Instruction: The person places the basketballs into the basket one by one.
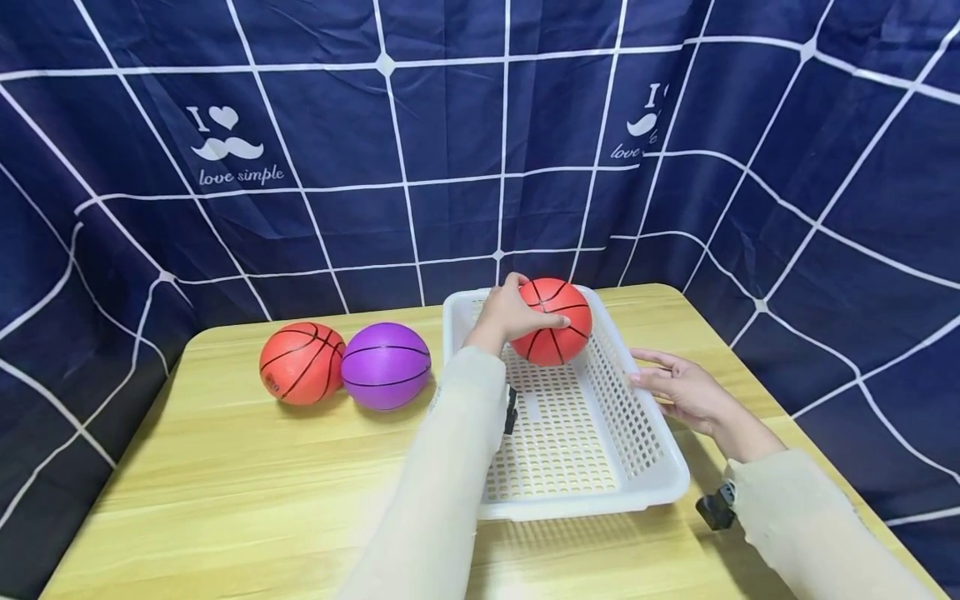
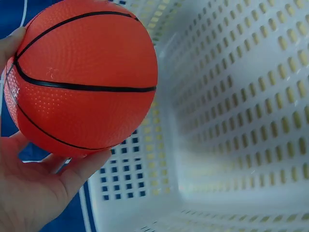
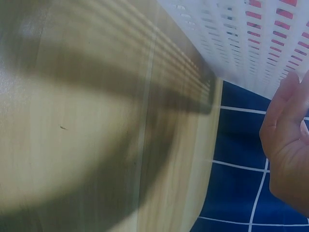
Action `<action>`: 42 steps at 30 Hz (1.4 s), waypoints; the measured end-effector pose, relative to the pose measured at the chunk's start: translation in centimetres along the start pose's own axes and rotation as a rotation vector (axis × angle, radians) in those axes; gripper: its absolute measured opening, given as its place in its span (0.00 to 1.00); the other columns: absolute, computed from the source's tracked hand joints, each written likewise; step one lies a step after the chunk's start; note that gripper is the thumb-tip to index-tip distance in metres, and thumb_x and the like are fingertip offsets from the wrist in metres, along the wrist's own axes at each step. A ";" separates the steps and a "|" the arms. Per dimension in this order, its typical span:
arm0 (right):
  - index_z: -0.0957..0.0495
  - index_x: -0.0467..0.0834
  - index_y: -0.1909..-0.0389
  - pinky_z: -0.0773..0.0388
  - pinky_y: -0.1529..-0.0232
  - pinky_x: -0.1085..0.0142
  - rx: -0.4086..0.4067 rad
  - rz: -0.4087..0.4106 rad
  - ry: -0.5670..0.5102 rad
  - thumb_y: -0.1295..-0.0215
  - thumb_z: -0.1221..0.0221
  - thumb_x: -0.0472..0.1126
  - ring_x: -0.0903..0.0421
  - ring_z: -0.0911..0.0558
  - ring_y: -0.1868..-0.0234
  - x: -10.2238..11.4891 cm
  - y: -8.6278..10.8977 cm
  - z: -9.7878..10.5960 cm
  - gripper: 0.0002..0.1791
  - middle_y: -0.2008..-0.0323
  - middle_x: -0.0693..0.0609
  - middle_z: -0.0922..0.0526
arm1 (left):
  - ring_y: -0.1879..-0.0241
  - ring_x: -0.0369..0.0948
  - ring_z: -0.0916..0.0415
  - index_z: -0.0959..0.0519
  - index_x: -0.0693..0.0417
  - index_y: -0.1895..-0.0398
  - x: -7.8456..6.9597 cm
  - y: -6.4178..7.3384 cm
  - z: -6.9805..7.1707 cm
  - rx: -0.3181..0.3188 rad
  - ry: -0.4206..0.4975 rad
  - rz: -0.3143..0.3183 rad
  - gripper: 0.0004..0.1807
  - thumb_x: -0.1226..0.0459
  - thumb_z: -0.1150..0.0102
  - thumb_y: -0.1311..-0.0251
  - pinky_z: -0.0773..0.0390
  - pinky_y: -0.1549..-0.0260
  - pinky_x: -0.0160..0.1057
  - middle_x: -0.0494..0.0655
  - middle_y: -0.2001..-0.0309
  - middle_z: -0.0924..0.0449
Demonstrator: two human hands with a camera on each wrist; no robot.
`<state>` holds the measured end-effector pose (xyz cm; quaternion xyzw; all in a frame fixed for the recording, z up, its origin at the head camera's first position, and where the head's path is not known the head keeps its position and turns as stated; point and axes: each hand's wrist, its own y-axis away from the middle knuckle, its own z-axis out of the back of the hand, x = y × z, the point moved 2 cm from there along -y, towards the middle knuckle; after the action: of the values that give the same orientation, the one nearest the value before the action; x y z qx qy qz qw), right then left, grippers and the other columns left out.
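My left hand (image 1: 510, 315) grips a red toy basketball (image 1: 555, 342) with black lines, thumb on the near side and fingers around its left. The ball is inside the far part of a white perforated plastic basket (image 1: 570, 507). In the left wrist view, the red basketball (image 2: 91, 63) rests in the curved fingers, above the slotted basket floor. My right hand (image 1: 686, 392) is at the basket's right wall, fingers extended and fingertips right at its outer side. From the right wrist, that hand (image 3: 289, 140) shows beside the slotted wall, with red visible through the slots.
Left of the basket, a second red basketball (image 1: 302, 364) and a purple one (image 1: 386, 367) sit side by side on the wooden table (image 1: 262, 500). A dark blue curtain (image 1: 330, 217) with white lines encloses the back and sides, close to the table's edges.
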<state>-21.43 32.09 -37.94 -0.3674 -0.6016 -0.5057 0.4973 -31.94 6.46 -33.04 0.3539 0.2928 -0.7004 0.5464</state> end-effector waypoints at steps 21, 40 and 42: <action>0.54 0.34 0.28 0.20 0.59 0.62 0.003 0.005 0.019 0.31 0.45 0.35 0.53 0.18 0.55 -0.1 0.0 0.0 0.37 0.56 0.50 0.16 | 0.46 0.49 0.30 0.42 0.50 0.32 2.5 0.1 -3.6 0.000 0.043 0.056 0.51 0.49 0.24 0.59 0.25 0.51 0.45 0.55 0.43 0.36; 0.54 0.33 0.28 0.20 0.59 0.62 -0.008 0.004 0.027 0.32 0.45 0.35 0.53 0.17 0.55 0.0 0.0 -0.1 0.37 0.56 0.50 0.16 | 0.41 0.49 0.34 0.49 0.49 0.26 2.1 0.3 -4.4 0.053 0.007 -0.012 0.56 0.51 0.25 0.56 0.28 0.46 0.46 0.56 0.34 0.42; 0.54 0.33 0.29 0.20 0.59 0.62 -0.010 0.004 0.027 0.32 0.44 0.35 0.54 0.17 0.56 0.0 0.0 -0.1 0.37 0.56 0.50 0.16 | 0.40 0.49 0.35 0.49 0.48 0.26 2.2 0.4 -4.4 0.064 0.016 -0.008 0.57 0.51 0.24 0.57 0.28 0.47 0.46 0.55 0.33 0.42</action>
<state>-21.44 32.02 -38.00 -0.3641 -0.5915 -0.5126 0.5047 -31.14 8.68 -37.38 0.3754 0.2761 -0.7087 0.5297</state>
